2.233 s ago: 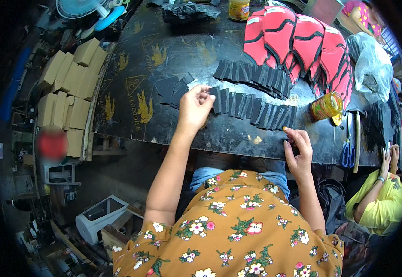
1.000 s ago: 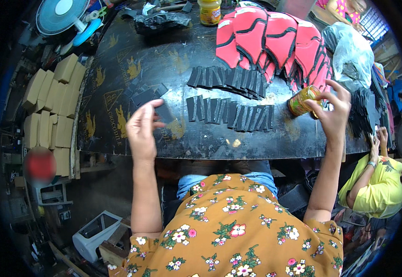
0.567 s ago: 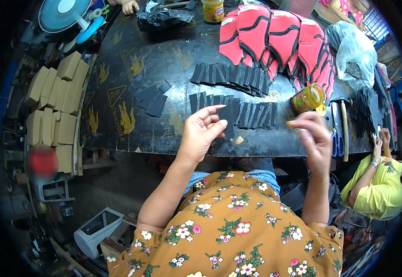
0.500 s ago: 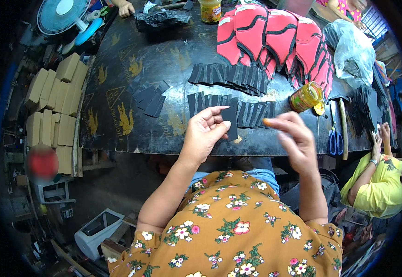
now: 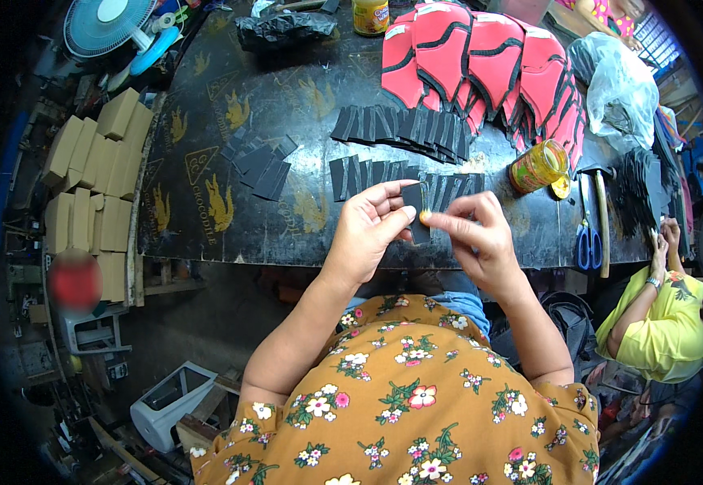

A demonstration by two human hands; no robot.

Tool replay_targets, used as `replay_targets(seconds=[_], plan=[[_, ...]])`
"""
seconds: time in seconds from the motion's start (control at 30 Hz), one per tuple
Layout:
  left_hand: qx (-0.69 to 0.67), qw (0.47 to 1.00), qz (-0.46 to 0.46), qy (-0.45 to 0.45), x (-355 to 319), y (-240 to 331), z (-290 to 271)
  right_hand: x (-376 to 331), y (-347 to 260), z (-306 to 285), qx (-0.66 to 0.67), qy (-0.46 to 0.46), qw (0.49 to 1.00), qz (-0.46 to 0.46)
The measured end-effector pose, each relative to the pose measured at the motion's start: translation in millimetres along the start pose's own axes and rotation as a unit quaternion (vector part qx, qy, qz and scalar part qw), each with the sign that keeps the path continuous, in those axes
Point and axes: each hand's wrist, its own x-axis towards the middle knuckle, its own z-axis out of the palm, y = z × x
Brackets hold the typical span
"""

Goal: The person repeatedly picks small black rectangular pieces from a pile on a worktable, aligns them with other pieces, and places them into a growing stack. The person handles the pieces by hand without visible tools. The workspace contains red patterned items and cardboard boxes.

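Note:
Pinched between the thumb and fingers of my left hand (image 5: 359,236) is a small black rectangular piece (image 5: 420,230), held upright over the table's near edge. My right hand (image 5: 487,244) holds nothing; one finger reaches left, and its tip, smeared with something yellowish, touches the piece's right edge. Its other fingers are loosely bent. Just beyond both hands lies a row of overlapping black strips (image 5: 359,178), partly hidden by them. A second such row (image 5: 400,132) lies farther back. To the right, an open glass jar (image 5: 536,168) with a yellow-orange label leans tilted beside its yellow lid (image 5: 561,188).
Stacked pink-and-black shaped pieces (image 5: 493,56) cover the far right. Blue-handled scissors (image 5: 588,246) and a hammer (image 5: 603,218) lie at right. Loose black pieces (image 5: 263,171) sit left on the dark table (image 5: 206,145). Cardboard boxes (image 5: 113,174) stand beyond its left edge. A person in yellow (image 5: 658,323) works at right.
My right hand has moved left and its fingertip now meets the black piece. My left hand has shifted slightly right with the piece. A hand at the far left edge has gone from view.

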Motion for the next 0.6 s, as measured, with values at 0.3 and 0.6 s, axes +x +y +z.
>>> replay_targets(seconds=[0.3,0.6], plan=[[0.004,1.0,-0.005,0.009,4,2,-2,-10,-7,2,-0.033,0.049,0.998,-0.006],[0.324,0.932,0.1,0.128,32,13,-40,-35,17,2,0.002,0.094,0.992,0.089]])
